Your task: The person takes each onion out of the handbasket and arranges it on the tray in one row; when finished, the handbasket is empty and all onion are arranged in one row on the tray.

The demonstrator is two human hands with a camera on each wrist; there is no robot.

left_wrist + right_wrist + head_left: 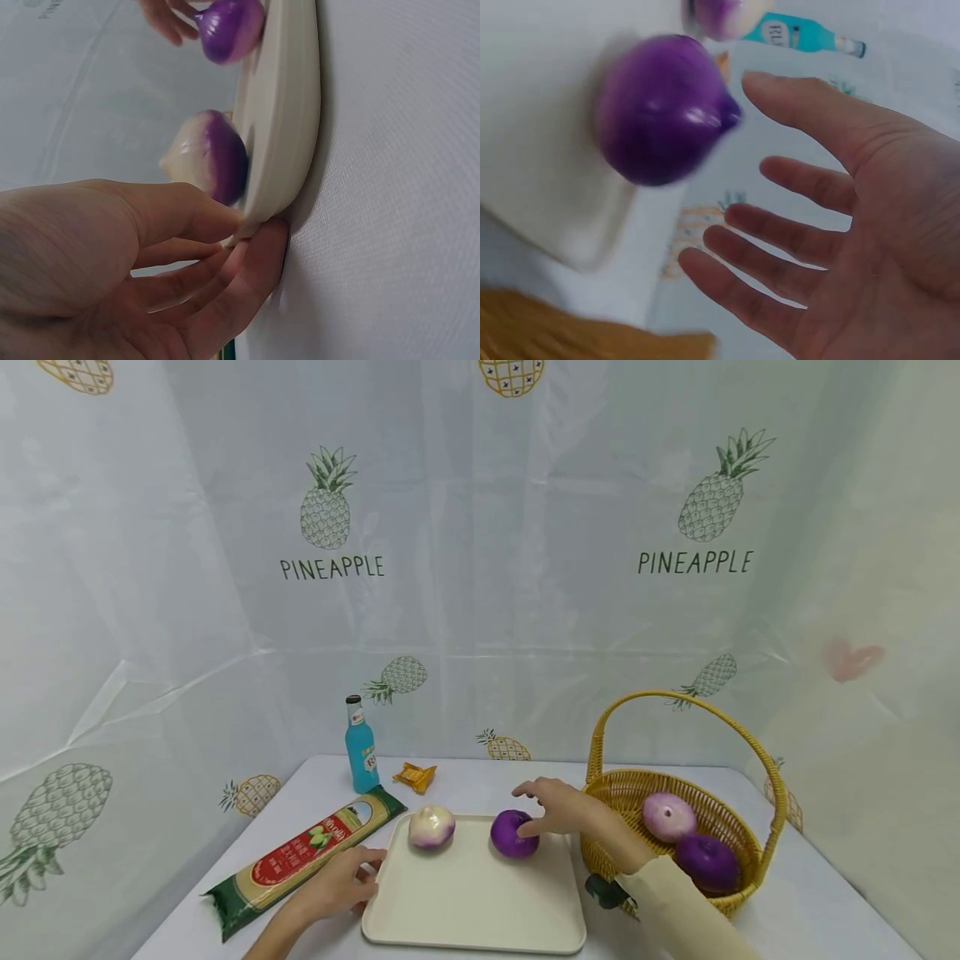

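A cream tray (472, 902) carries two onions: a white-and-purple onion (431, 827) at its far left and a deep purple onion (514, 834) at its far right. My left hand (343, 883) pinches the tray's left edge, thumb over the rim and fingers under it, as the left wrist view shows. Over the tray's far right, my right hand (558, 810) is beside the purple onion, its fingers spread and apart from it in the right wrist view. That onion's pointed tip (731, 114) faces the palm.
A yellow wicker basket (600, 860) with a tall handle holds a pinkish onion (669, 817) and a purple onion (707, 862) at the right. Left lies a long green-and-gold packet (307, 856); behind it stand a blue bottle (362, 747) and an orange wrapped item (414, 777).
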